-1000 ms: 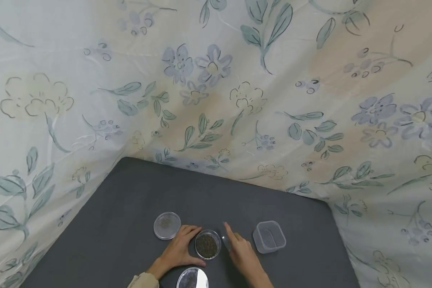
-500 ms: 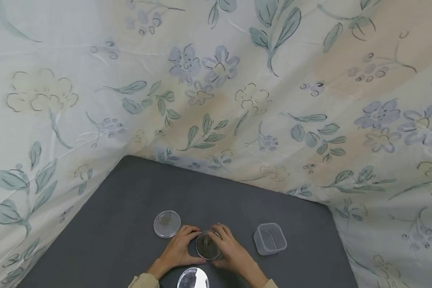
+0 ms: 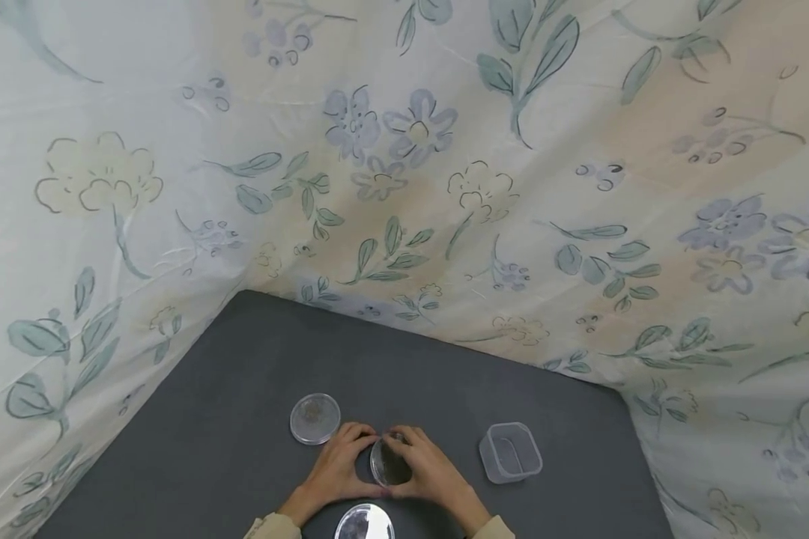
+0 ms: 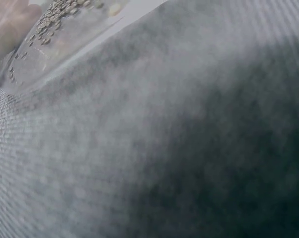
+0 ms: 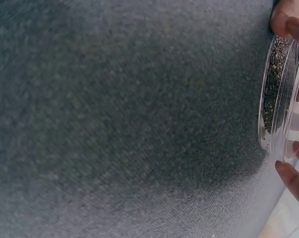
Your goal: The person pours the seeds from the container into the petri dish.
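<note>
A round, clear petri dish (image 3: 389,466) filled with small dark brown grains sits between the two hands. My left hand (image 3: 340,466) curls round its left side, thumb at the near rim and fingers at the far rim. Over the dish my right hand (image 3: 434,470) holds a clear lid (image 5: 287,89) by its rim, thumb and fingers spread. In the right wrist view the lid lies close against the dish's grain-filled base (image 5: 272,79), slightly off line with it. Grains (image 4: 57,20) behind a clear wall show in the top left of the left wrist view.
Behind the left hand lies a second round clear dish (image 3: 315,419) with a few grains in it. A third, shiny round dish (image 3: 364,522) is near the front edge of view. To the right stands a square clear plastic box (image 3: 511,453) on the dark table (image 3: 256,374). Floral cloth (image 3: 404,187) surrounds it.
My right hand has brought the lid from a tilted position right of the dish to over it, and its fingers now nearly meet the left hand's. My left hand stays round the dish.
</note>
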### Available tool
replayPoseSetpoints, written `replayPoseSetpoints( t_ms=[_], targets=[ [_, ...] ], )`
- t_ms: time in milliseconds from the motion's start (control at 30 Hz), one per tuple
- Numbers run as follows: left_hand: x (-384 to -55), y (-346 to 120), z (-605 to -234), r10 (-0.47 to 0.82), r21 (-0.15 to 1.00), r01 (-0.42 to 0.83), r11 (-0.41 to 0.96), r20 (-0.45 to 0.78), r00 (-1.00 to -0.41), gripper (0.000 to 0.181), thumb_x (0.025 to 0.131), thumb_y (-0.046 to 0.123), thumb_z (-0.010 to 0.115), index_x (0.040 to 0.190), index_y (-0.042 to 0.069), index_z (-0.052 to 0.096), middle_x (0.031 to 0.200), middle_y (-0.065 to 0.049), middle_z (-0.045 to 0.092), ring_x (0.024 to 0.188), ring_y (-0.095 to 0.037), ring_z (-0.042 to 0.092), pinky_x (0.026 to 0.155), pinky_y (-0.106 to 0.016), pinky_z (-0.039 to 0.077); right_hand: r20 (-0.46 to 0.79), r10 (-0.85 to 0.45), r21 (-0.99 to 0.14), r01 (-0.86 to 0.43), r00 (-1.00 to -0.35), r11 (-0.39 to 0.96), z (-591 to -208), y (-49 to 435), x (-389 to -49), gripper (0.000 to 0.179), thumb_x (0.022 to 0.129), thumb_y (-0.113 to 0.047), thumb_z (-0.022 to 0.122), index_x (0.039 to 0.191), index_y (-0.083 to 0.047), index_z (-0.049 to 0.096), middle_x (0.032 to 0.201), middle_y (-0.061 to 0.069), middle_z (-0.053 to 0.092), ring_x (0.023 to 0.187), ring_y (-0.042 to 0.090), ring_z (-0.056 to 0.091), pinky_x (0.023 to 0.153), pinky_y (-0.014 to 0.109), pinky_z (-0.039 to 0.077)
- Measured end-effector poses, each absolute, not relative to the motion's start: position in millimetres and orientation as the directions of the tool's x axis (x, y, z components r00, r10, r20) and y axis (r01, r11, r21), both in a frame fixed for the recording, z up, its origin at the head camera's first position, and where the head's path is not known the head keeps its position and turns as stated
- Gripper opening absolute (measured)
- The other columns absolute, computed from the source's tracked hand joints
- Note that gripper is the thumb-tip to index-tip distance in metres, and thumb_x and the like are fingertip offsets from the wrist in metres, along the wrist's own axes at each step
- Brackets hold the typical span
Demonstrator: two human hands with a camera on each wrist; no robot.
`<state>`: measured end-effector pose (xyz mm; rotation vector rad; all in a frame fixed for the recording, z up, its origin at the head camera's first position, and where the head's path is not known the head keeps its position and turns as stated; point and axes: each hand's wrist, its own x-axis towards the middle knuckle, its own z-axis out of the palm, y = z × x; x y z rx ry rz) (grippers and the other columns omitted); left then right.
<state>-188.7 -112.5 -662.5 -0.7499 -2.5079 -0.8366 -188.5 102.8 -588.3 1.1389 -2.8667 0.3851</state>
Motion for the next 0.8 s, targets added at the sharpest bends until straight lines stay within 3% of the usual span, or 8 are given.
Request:
replayPoseSetpoints(
  t_ms=[400, 633, 800],
  targets=[
    [-185, -114, -661, 0.439, 0.441, 0.64, 0.629, 0.479, -0.761, 0.08, 0.069, 0.076, 0.079, 0.123, 0.017, 0.073, 0.124, 0.007, 0.063, 0.118, -0.014, 0.056, 0.097, -0.041, 0.055, -0.021, -0.617, -0.204, -0.601, -0.787, 0.773, -588, 101, -182, 0.084, 0.074, -0.055, 0.086, 0.144, -0.017, 0.059, 0.146, 0.01, 0.057, 0.132, 0.029, 0.056, 0.104, 0.046, 0.054],
    [-183, -121, -666, 0.442, 0.423, 0.644, 0.638, 0.483, -0.756, 0.077, 0.075, 0.073, 0.077, 0.128, 0.016, 0.071, 0.126, 0.006, 0.063, 0.12, -0.014, 0.057, 0.097, -0.041, 0.056, 0.152, -0.633, -0.208, -0.65, -0.76, 0.731, -608, 106, -170, 0.078, 0.088, -0.062, 0.071, 0.149, -0.016, 0.054, 0.151, 0.013, 0.054, 0.137, 0.034, 0.053, 0.098, 0.052, 0.056],
    [-183, -134, -647, 0.504, 0.516, 0.625, 0.585, 0.373, -0.779, 0.071, 0.08, 0.04, 0.084, 0.138, 0.006, 0.061, 0.132, -0.003, 0.064, 0.123, -0.024, 0.061, 0.101, -0.046, 0.054, 0.343, -0.51, -0.209, -0.593, -0.789, 0.777, -604, 120, -169, 0.068, 0.09, -0.058, 0.069, 0.142, -0.015, 0.062, 0.148, 0.019, 0.057, 0.137, 0.044, 0.052, 0.098, 0.061, 0.053]
  ],
)
